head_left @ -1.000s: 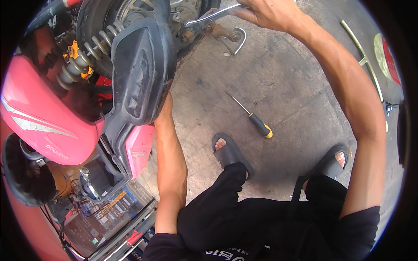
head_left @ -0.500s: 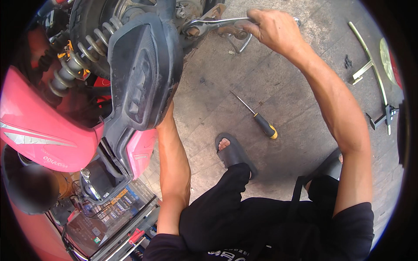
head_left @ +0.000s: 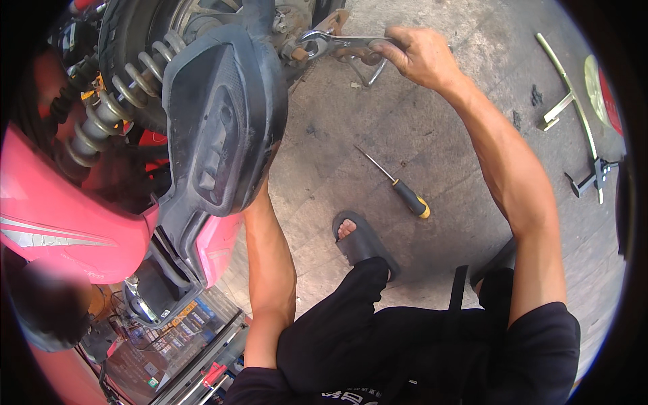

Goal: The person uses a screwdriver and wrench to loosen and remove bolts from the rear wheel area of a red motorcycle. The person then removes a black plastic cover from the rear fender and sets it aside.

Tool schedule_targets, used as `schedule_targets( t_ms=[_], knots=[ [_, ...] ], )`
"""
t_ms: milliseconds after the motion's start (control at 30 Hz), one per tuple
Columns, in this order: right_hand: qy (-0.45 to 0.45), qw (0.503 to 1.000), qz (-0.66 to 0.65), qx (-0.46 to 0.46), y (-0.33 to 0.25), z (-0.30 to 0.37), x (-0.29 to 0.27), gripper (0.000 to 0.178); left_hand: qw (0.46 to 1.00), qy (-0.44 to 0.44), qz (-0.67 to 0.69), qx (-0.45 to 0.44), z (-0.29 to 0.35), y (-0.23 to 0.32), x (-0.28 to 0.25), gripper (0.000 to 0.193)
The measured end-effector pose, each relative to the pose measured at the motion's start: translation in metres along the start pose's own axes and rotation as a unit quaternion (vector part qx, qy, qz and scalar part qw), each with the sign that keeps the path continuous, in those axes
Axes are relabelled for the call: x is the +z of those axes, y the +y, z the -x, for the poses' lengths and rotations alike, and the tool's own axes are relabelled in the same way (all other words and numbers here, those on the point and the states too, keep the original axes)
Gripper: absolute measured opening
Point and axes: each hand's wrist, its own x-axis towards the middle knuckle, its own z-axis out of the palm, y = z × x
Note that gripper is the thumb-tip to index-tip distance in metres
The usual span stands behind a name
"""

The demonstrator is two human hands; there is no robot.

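My right hand (head_left: 422,59) is closed round the shank of a shiny metal wrench (head_left: 354,40). The wrench's far end lies beside a rusty nut (head_left: 297,53) near the wheel hub, and the nut's face shows uncovered. Below the wrench are a rusty bracket and a bent metal rod (head_left: 373,75). My left forearm (head_left: 266,263) reaches up behind a long black plastic cover (head_left: 226,128) on a pink scooter (head_left: 74,226). That cover hides my left hand and its fingers.
A coil spring (head_left: 138,88) and a tyre (head_left: 116,40) are at upper left. A yellow-and-black screwdriver (head_left: 408,197) lies on the paved floor (head_left: 324,182) near my sandalled foot. A pale bar with a crosspiece (head_left: 574,101) lies at right. A glass-topped case (head_left: 172,347) stands lower left.
The wrench's far end has shifted off the nut to the right, uncovering it. My right hand and forearm have moved slightly left. The scooter appears slightly shifted in view.
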Motion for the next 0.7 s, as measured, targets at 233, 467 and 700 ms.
schedule_targets(
  t_ms=[233, 467, 700],
  knots=[
    [-0.048, 0.984, -0.145, 0.092, -0.035, 0.013, 0.043, 0.041, 1.000, -0.009, 0.001, -0.010, -0.001, -0.003, 0.002, 0.027],
    [-0.123, 0.934, -0.259, 0.213, -0.059, 0.033, 0.053, 0.055, 0.999, -0.030, 0.007, -0.025, 0.006, -0.017, 0.004, 0.028],
    [0.001, 0.742, -0.555, 0.375, -0.193, 0.043, 0.112, 0.075, 0.983, -0.122, 0.057, -0.126, 0.006, -0.010, -0.013, 0.030]
  ],
)
